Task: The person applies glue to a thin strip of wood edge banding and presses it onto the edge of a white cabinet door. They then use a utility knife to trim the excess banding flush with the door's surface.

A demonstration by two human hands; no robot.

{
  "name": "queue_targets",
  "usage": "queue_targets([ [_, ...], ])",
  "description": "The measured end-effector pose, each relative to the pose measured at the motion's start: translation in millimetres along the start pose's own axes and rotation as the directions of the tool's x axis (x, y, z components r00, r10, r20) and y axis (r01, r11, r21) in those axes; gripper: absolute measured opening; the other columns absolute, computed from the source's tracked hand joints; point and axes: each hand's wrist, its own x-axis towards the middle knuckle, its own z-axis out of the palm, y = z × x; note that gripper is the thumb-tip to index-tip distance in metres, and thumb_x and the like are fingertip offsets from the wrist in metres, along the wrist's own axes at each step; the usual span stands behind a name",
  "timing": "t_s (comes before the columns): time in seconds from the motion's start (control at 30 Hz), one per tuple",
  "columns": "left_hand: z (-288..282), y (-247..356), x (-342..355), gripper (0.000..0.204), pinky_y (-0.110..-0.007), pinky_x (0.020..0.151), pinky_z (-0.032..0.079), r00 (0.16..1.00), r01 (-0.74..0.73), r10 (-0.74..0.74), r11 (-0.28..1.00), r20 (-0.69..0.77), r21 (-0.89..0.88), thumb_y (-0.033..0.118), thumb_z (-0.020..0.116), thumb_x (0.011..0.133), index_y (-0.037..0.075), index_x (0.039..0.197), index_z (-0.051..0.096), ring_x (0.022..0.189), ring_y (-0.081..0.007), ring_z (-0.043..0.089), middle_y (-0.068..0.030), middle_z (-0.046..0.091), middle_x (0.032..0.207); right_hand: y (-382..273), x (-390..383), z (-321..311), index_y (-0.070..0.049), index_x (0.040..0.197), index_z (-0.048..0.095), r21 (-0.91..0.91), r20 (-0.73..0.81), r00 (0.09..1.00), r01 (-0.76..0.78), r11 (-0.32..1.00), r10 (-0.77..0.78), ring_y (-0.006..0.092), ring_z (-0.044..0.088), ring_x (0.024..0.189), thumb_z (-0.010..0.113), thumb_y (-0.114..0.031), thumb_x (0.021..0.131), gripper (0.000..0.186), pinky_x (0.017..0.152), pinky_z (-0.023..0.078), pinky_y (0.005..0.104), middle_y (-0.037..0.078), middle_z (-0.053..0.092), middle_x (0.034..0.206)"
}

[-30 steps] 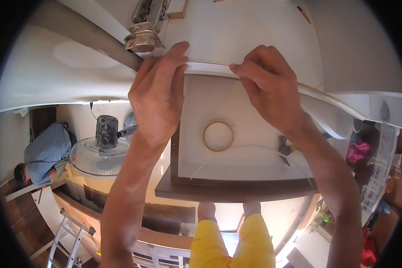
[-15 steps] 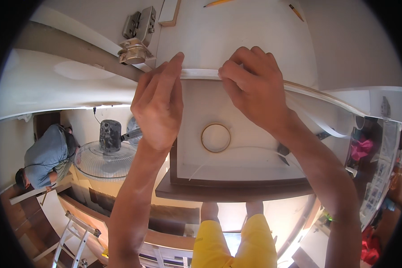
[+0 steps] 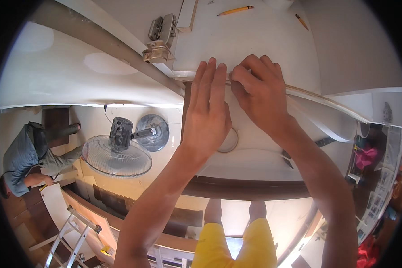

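Along the front edge of a white shelf board (image 3: 250, 42) runs a thin white edging strip (image 3: 183, 74). My left hand (image 3: 205, 118) lies on that edge with its fingers stretched out, pointing away from me. Just to its right, my right hand (image 3: 264, 91) pinches at the edge, thumb and forefinger closed on the strip. Beyond my right wrist, the strip's loose length (image 3: 319, 121) hangs in a curve. Below the hands, a roll of tape (image 3: 229, 141) rests on a lower panel, partly covered by my left hand.
Metal hinges (image 3: 158, 51) sit left of the shelf. A yellow pencil (image 3: 235, 10) and a shorter pencil (image 3: 302, 22) lie on it. A dark blade (image 3: 287, 161) rests on the lower panel. At lower left are a fan (image 3: 117, 156), a ladder (image 3: 67, 236) and a bending person (image 3: 20, 154).
My left hand has shifted right along the edge, closer to my right hand, and its fingers have straightened out flat. The view has shifted, and the person at left has changed posture.
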Motion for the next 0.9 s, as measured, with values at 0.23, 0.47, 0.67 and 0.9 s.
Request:
queue_targets([
  [0.23,13,-9,-2,0.069,-0.060,0.119,0.043,0.997,-0.071,0.068,0.993,0.043,0.089,-0.014,0.056,0.088,-0.011,0.155,0.040,0.150,-0.0592,0.038,-0.0321,0.049,0.156,5,-4,0,-0.015,0.097,0.069,0.036,0.013,1.000,0.019,0.999,-0.019,0.0217,0.054,0.085,0.078,0.004,0.075,0.031,0.074,0.041,0.0402,-0.002,0.058,0.093],
  [0.47,17,-20,-2,0.075,-0.057,0.115,0.050,0.992,-0.114,0.102,0.978,0.073,0.177,-0.010,0.059,0.088,-0.011,0.159,0.038,0.151,-0.0624,0.035,-0.0326,0.045,0.161,11,-8,-6,-0.013,0.105,0.073,0.154,0.006,1.000,-0.010,0.988,0.009,0.0221,0.058,0.088,0.071,0.010,0.080,0.034,0.076,0.044,0.0378,0.001,0.060,0.095],
  [0.67,4,-16,2,0.079,-0.056,0.119,0.046,0.965,-0.197,0.156,0.962,0.211,0.189,-0.006,0.062,0.083,0.019,0.158,0.058,0.152,-0.0613,0.034,-0.0305,0.038,0.168,38,-45,-70,-0.013,0.105,0.075,-0.093,0.021,0.997,-0.066,0.993,0.068,0.0206,0.062,0.084,0.079,0.004,0.081,0.030,0.076,0.047,0.0371,0.002,0.063,0.091],
  [0.9,7,-26,-3,0.077,-0.060,0.122,0.041,0.947,-0.293,0.237,0.915,0.217,0.278,0.000,0.065,0.085,0.023,0.158,0.058,0.154,-0.0601,0.032,-0.0309,0.033,0.171,75,-89,-103,-0.013,0.108,0.078,-0.038,-0.137,0.974,-0.188,0.981,0.181,0.0213,0.060,0.077,0.087,0.006,0.080,0.035,0.065,0.047,0.0356,0.004,0.065,0.090],
])
